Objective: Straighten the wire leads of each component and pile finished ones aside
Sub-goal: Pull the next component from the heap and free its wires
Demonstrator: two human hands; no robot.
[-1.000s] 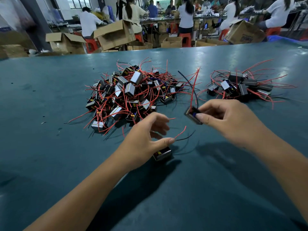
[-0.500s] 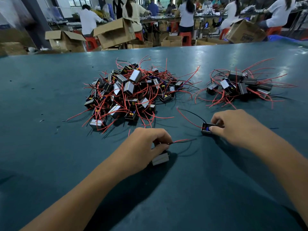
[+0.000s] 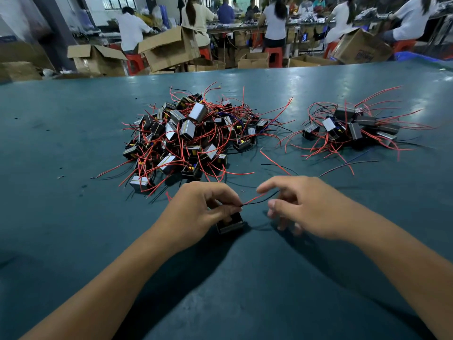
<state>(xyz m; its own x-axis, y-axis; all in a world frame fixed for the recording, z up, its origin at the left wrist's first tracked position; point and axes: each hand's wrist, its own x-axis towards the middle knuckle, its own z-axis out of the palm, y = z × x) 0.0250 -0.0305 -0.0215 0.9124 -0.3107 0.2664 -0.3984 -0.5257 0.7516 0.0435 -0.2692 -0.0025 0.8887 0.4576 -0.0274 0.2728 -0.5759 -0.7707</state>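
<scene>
Beyond teal table (image 3: 73, 241): cardboard boxes (image 3: 169, 50), seated workers (image 3: 274, 23).

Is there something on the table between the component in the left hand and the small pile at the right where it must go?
Nothing solid. From the component under the left hand to the small pile, only the right hand and a few loose leads lie across the table.

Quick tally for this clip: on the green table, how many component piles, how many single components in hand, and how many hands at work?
Piles of wired components: 2, the large pile and the small pile
Single component, held by the left hand: 1
Hands: 2, the left hand and the right hand
Total: 5
</scene>
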